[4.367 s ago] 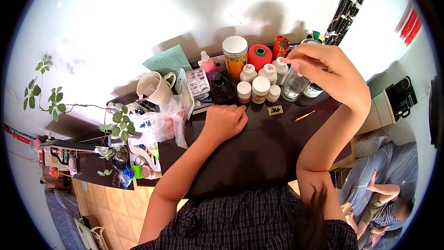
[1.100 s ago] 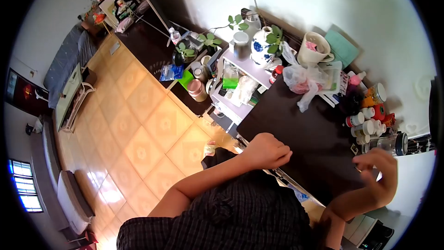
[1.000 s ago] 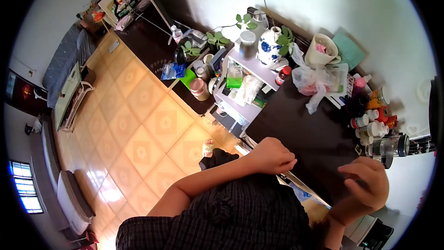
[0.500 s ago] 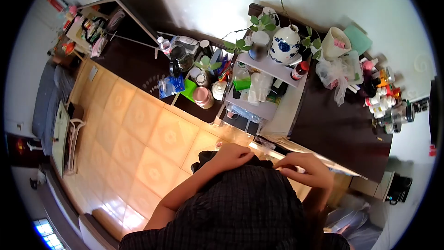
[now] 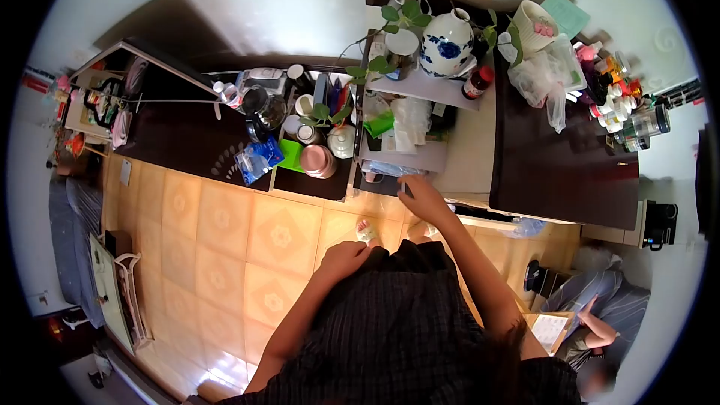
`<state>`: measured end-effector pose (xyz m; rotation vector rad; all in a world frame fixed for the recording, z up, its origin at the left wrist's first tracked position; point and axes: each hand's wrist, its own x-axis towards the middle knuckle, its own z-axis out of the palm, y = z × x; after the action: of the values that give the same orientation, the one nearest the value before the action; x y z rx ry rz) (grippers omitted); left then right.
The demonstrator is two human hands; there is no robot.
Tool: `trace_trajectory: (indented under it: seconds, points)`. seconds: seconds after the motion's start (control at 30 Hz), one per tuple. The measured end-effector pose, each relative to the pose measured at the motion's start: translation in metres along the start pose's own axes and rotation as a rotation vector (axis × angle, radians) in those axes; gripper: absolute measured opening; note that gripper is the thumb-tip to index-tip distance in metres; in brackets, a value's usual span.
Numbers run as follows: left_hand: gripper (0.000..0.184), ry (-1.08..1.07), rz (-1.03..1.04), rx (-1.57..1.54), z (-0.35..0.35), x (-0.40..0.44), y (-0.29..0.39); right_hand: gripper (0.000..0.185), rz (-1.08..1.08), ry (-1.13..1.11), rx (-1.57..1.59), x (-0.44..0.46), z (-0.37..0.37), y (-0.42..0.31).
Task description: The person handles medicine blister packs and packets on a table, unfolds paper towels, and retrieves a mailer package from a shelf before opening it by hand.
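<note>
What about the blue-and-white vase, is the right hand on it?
No, the vase stands on the top shelf, with a visible gap to the right hand.

From the right hand (image 5: pixel 420 196), a wide passage goes at 2 to 3 o'clock, over the bare front part of the desk (image 5: pixel 559 169). Its back side is blocked: the plastic bag (image 5: pixel 534 79) at 1 to 2 o'clock, the group of bottles (image 5: pixel 621 116) at 2 o'clock. At 12 o'clock, the shelf (image 5: pixel 457 92) is crowded by the vase (image 5: pixel 448 46), with leaves (image 5: pixel 409 11) above. At 10 o'clock the pink-lidded jar (image 5: pixel 319 161) stands in the way; at 8 to 9 o'clock, the floor (image 5: pixel 262 236) gives open room.
</note>
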<state>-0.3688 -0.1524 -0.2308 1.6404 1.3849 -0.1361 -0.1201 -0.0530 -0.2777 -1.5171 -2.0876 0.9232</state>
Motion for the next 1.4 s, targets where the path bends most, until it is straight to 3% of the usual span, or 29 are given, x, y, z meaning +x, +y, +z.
trace_trajectory:
  seconds: [0.27, 0.33, 0.57, 0.67, 0.77, 0.87, 1.0, 1.1, 1.13, 1.23, 1.4]
  points:
    - [0.038, 0.036, -0.021, -0.061, 0.009, 0.015, -0.024, 0.047, 0.329, 0.275, -0.109, 0.098, 0.082, 0.081]
    - [0.037, 0.035, -0.056, -0.071, 0.005, 0.014, -0.026, 0.04, 0.401, 0.37, -0.16, 0.109, 0.101, 0.092]
    - [0.036, 0.089, -0.107, -0.135, 0.008, 0.005, -0.046, 0.024, 0.324, 0.495, 0.096, 0.118, 0.098, 0.106]
    - [0.036, 0.093, -0.094, -0.161, 0.005, 0.007, -0.049, 0.024, 0.414, 0.392, 0.472, 0.114, 0.092, 0.107]
    - [0.033, 0.148, -0.063, -0.213, 0.006, 0.015, -0.048, 0.025, 0.522, 0.459, 1.004, 0.089, 0.051, 0.039]
    - [0.031, 0.226, -0.03, -0.317, 0.006, 0.027, -0.04, 0.026, 0.516, 0.414, 1.281, 0.054, 0.041, 0.022]
    - [0.034, 0.214, 0.021, -0.728, 0.014, 0.059, -0.038, 0.02, 0.51, 0.331, 1.361, -0.003, 0.03, -0.01]
    - [0.043, 0.091, 0.05, -1.24, 0.008, 0.077, -0.023, 0.007, 0.508, 0.193, 1.524, -0.041, 0.019, -0.042]
    - [0.047, -0.022, 0.07, -1.362, 0.005, 0.085, -0.02, 0.008, 0.495, 0.108, 1.499, -0.05, 0.015, -0.05]
    - [0.049, -0.077, 0.096, -1.637, -0.008, 0.077, 0.008, 0.021, 0.446, -0.034, 1.389, -0.066, 0.015, -0.059]
    - [0.049, -0.117, 0.089, -1.584, -0.026, 0.058, 0.034, 0.043, 0.363, -0.075, 1.146, -0.065, -0.007, -0.083]
